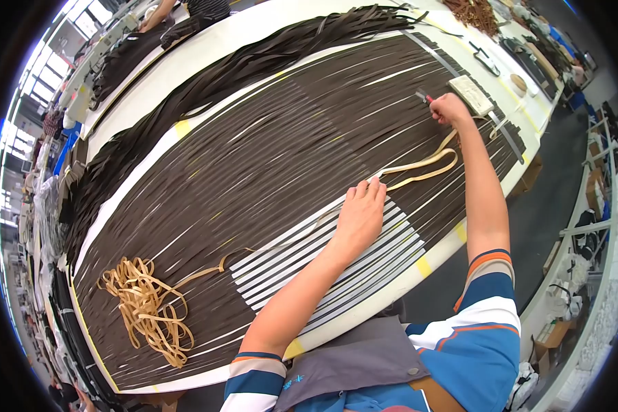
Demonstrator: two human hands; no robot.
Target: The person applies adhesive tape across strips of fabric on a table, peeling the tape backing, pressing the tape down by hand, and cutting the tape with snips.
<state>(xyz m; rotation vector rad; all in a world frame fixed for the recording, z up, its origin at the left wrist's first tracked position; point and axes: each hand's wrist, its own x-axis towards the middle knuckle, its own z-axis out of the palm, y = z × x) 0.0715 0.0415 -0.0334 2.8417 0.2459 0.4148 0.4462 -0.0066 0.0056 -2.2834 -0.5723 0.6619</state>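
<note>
My right hand (450, 110) is closed around a small tool with a red handle (429, 99), its metal end pointing up and left over the dark strips (254, 151). Close beside it lies a cream block (470, 95). My left hand (362, 209) rests on the strips, fingers pressed together at a tan ribbon; what they grip, if anything, is hidden. The ribbon (422, 165) loops between my hands. At the lower left its other part forms a tangled pile (147, 309). White stripes (268, 275) show between dark strips beneath my left forearm.
A long bundle of dark strips (226, 62) lies along the table's far side. A metal ruler (432, 51) crosses the strips at the right. Scissors (484, 58) and brown material (475, 15) are at the upper right. Parts of other people show at the top left.
</note>
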